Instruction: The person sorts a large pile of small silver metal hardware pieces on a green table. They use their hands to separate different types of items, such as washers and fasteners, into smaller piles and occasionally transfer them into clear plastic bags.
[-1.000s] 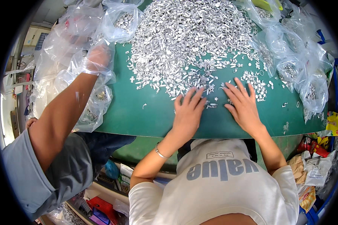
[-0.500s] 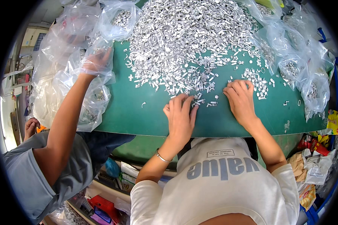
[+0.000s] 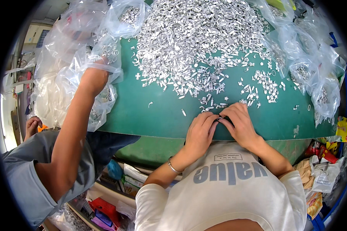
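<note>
A few small silvery metal pieces [image 3: 210, 109] lie at the near fringe of the spread, and they are now gathered just in front of the two hands. A second ago both palms were laid flat and apart on the green mat [image 3: 158, 119]; since then they have been drawn back toward the body and brought together, fingertips meeting. This is judged to mean that sweeping has given way to picking: something small has been singled out and is being handled between the fingers.

The left hand [image 3: 200, 133] is curled, its fingertips pressed toward those of the right hand [image 3: 239, 125]; a small dark or shadowed item seems pinched where they meet, but what is held cannot be told, as it is too small and hidden by the fingers. Neither hand is spread wide; both are narrowed to a pinch.

The pieces themselves are seen as bright, short, stamped bits, some cross-shaped, some bent strips, scattered thinly near the hands and heaped thickly in the big pile [image 3: 196, 38] farther up the mat. A smaller cluster [image 3: 266, 86] lies to the right.

Clear plastic bags [image 3: 320, 77] partly filled with such pieces are ranged along the right edge. At the left, another person's arm [image 3: 75, 127] is reached into a bag [image 3: 100, 69].
</note>
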Motion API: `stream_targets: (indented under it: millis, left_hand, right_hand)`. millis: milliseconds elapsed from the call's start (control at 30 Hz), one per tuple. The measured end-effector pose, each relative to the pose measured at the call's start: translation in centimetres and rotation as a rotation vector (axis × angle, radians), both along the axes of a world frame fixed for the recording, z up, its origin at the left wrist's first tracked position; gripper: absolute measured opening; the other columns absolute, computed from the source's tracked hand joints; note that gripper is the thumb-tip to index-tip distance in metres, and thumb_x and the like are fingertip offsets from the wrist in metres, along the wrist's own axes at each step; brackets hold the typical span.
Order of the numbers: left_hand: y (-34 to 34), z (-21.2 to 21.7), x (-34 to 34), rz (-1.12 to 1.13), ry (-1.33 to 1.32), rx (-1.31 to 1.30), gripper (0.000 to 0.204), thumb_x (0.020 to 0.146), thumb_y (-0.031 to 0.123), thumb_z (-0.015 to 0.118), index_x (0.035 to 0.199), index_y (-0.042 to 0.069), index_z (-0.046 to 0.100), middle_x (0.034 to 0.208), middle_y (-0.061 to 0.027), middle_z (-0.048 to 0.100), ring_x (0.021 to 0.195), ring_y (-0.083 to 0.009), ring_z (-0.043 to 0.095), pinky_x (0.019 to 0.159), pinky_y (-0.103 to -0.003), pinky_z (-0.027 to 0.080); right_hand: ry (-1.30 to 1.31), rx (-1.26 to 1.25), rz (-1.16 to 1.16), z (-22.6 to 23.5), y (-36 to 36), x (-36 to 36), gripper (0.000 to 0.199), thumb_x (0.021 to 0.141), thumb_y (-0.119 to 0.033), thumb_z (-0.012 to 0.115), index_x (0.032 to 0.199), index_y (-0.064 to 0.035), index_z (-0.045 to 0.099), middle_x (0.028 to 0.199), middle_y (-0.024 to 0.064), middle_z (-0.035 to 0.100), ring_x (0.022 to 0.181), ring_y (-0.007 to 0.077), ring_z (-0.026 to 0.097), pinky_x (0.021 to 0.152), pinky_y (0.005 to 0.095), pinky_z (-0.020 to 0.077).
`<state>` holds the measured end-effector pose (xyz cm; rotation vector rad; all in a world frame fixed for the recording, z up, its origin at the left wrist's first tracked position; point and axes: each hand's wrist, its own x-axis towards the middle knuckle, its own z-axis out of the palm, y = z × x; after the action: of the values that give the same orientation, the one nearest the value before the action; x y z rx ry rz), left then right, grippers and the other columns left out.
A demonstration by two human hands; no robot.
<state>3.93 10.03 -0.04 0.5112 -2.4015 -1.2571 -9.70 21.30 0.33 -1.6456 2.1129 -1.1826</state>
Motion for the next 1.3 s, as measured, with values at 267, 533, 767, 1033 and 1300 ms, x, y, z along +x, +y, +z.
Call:
stream_targets:
  millis: [267, 533, 767, 1033, 1300]
  left_hand:
    - [-0.2, -0.4, 1.0, -0.005, -0.065, -0.144, 0.027, 0.078, -0.003, 0.066, 0.104, 0.001, 0.062, 0.102, -0.0103, 0.057, 0.091, -0.0291, 0.054, 0.075, -0.039, 0.041]
    - [-0.2, 0.1, 1.9, 0.068, 0.004, -0.035, 0.022, 0.075, -0.005, 0.071, 0.094, 0.001, 0.065, 0.093, -0.0119, 0.061, 0.085, -0.0296, 0.059, 0.074, -0.037, 0.048]
    - [-7.3, 0.0, 4.1, 0.509, -0.040, -0.418, 0.015, 0.076, 0.000, 0.071, 0.088, 0.003, 0.063, 0.092, -0.0105, 0.060, 0.086, -0.0302, 0.057, 0.076, -0.039, 0.043]
    - [-10.6, -1.2, 5.2, 0.594, -0.173, -0.399, 0.022, 0.081, 0.004, 0.068, 0.102, 0.004, 0.062, 0.106, -0.0127, 0.055, 0.098, -0.0311, 0.053, 0.084, -0.041, 0.040]
    - [-13.2, -1.8, 5.9, 0.616, -0.181, -0.379, 0.018, 0.084, -0.003, 0.058, 0.101, 0.000, 0.061, 0.101, -0.0152, 0.056, 0.095, -0.0326, 0.054, 0.083, -0.041, 0.042]
  right_hand:
    - [-0.048, 0.039, 0.052, -0.7, -0.6, 1.1, 0.020, 0.075, -0.002, 0.071, 0.092, -0.0023, 0.061, 0.087, 0.0072, 0.059, 0.084, 0.0256, 0.054, 0.075, 0.0363, 0.0394]
    - [-0.302, 0.020, -0.039, -0.3, -1.3, 2.0, 0.017, 0.074, -0.006, 0.076, 0.085, -0.0034, 0.063, 0.085, 0.0073, 0.065, 0.077, 0.0258, 0.057, 0.073, 0.0354, 0.0420]
    - [-0.262, -0.025, -0.142, 0.7, -1.6, 0.5, 0.019, 0.075, -0.003, 0.075, 0.091, -0.0013, 0.066, 0.089, 0.0105, 0.066, 0.082, 0.0278, 0.060, 0.078, 0.0365, 0.0452]
    - [-0.206, 0.048, -0.136, 0.8, -0.8, -1.4, 0.012, 0.079, 0.000, 0.069, 0.090, -0.0010, 0.065, 0.091, 0.0102, 0.065, 0.086, 0.0288, 0.059, 0.082, 0.0361, 0.0438]
    - [0.139, 0.028, -0.015, 1.6, -7.2, -4.9, 0.036, 0.082, -0.012, 0.069, 0.116, -0.0056, 0.060, 0.125, 0.0107, 0.056, 0.118, 0.0322, 0.050, 0.099, 0.0425, 0.0382]
